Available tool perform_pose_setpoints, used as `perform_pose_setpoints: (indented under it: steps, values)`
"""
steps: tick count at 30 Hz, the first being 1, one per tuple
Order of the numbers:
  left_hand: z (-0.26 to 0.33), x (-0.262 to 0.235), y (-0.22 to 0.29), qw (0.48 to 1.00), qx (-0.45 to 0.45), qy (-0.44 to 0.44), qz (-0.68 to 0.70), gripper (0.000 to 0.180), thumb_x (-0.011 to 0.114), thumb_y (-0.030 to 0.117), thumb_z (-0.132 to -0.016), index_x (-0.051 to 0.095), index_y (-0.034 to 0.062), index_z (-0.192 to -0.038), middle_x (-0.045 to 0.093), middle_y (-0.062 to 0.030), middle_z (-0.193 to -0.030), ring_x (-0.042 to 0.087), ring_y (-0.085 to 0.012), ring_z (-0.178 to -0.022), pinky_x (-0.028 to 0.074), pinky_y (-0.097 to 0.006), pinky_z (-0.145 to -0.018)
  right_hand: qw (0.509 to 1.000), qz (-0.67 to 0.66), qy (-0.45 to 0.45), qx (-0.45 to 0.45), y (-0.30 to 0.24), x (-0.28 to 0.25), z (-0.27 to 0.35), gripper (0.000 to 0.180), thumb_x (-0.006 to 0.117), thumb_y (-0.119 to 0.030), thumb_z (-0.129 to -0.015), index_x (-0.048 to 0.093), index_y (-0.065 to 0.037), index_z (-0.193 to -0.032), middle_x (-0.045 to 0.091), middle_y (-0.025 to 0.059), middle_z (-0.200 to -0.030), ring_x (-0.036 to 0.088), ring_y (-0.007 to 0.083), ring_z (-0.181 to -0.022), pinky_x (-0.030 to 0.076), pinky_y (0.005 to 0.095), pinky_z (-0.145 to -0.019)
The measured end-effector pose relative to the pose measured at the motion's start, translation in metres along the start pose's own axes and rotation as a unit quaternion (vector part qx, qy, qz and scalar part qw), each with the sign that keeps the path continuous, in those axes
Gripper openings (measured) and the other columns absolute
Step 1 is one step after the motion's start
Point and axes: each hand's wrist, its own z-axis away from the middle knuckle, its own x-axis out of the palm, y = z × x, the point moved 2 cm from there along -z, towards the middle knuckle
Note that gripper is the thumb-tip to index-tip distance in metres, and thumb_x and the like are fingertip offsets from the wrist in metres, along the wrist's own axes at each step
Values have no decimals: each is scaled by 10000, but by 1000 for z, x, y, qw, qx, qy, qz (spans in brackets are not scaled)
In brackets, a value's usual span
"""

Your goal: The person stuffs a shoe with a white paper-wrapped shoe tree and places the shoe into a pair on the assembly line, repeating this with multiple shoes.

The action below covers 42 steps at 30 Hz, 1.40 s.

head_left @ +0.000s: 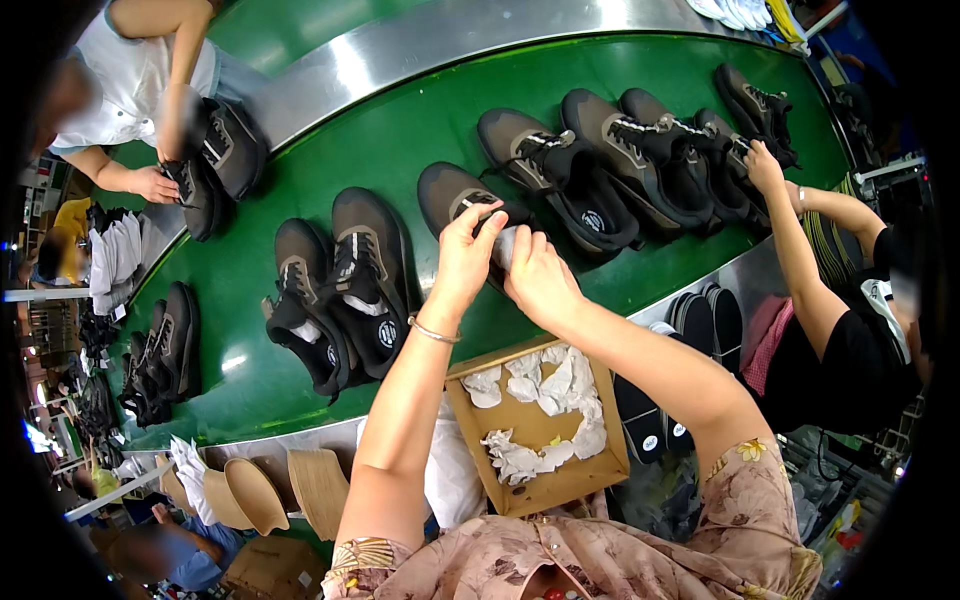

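Note:
A dark grey-brown lace-up shoe [450,189] lies on the green conveyor belt in front of me, its toe pointing away. My left hand [463,250] pinches the shoe near its laces and tongue. My right hand [540,278] is closed on a pale grey wad [504,247], which looks like crumpled paper, at the shoe's opening. My fingers cover much of the opening. Beside my left forearm stand two similar shoes, one with a darker upper [368,250] and one further left [300,290]. To the right of my hands is another such shoe [560,180].
An open cardboard box [545,492] with crumpled white paper [565,385] sits against my body. More shoes [640,150] line the belt [440,120]. A co-worker's hands [765,165] touch shoes at right; another person's hand [153,184] does at far left. Black insoles [690,320] and cardboard pieces [255,495] stand along the near edge.

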Motion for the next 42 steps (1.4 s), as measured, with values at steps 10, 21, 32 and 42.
perform_pose_setpoints:
  steps: [10,21,32,42]
  values:
    - [-3,2,6,997,-8,-8,-76,227,621,135,-853,622,-14,-1024,664,-84,-901,573,-108,-838,459,-259,-766,998,-15,-63,25,6,18,-17,249,458,-67,-847,382,112,-1002,540,257,-844,644,342,-652,549,370,-535]
    - [7,3,7,995,-97,33,10,224,603,146,-872,624,-4,-1037,644,-50,-881,538,-98,-822,443,-250,-773,990,-116,-75,19,3,28,-17,247,441,-34,-843,360,98,-1036,509,305,-916,626,383,-719,541,403,-594]
    - [11,-6,6,997,-60,52,7,130,560,113,-903,619,14,-963,623,2,-905,536,-62,-811,427,-190,-734,984,-162,-49,58,-8,40,-22,196,346,-129,-913,413,45,-974,558,264,-857,630,366,-733,543,415,-609]
    - [13,-2,10,997,-11,44,-70,179,563,134,-901,608,3,-1015,632,-29,-926,538,-79,-843,438,-224,-777,986,-150,-33,70,-11,35,-23,174,396,-95,-880,375,44,-983,541,264,-878,617,387,-739,534,431,-628]
